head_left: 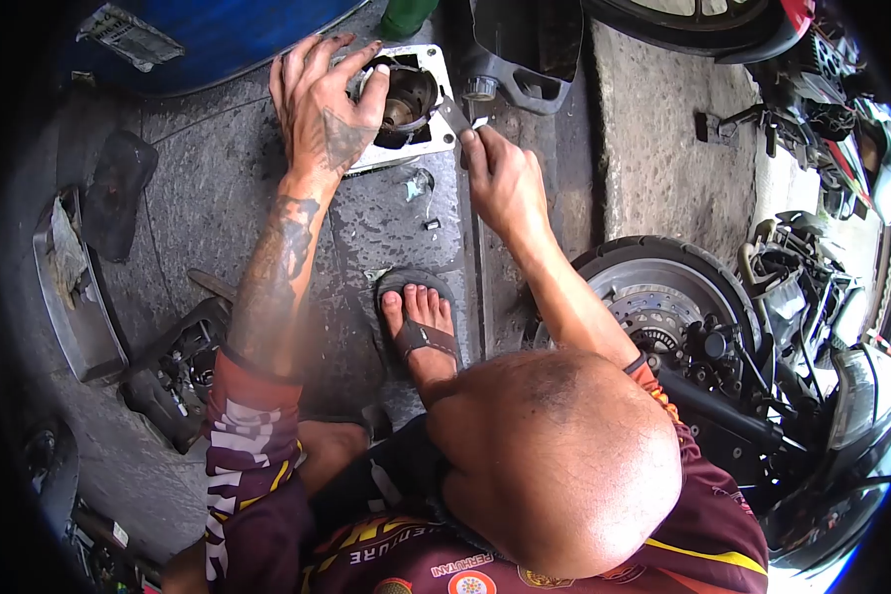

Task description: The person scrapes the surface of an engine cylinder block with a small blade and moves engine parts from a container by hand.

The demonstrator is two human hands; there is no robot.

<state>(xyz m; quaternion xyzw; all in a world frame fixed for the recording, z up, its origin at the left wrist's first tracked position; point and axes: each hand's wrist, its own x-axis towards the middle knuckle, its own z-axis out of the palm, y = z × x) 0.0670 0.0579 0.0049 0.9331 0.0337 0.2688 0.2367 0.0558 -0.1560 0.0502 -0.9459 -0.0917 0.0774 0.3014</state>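
A square metal engine part (pixel 418 150) with a round dark opening lies on the floor at the top centre. My left hand (pixel 329 104) rests on its left side, fingers spread over the rim and the thumb near the opening. My right hand (pixel 505 176) pinches a flat, thin metal blade (pixel 453 113) between thumb and fingers. The blade's tip meets the part's right edge beside the opening. What lies under my left palm is hidden.
A blue drum (pixel 238 40) stands at the upper left, a green bottle (pixel 406 16) and a dark jug (pixel 535 84) beyond the part. A metal tray (pixel 77 287) lies left. Motorcycle wheels (pixel 663 287) and parts fill the right. My sandalled foot (pixel 426 322) is below.
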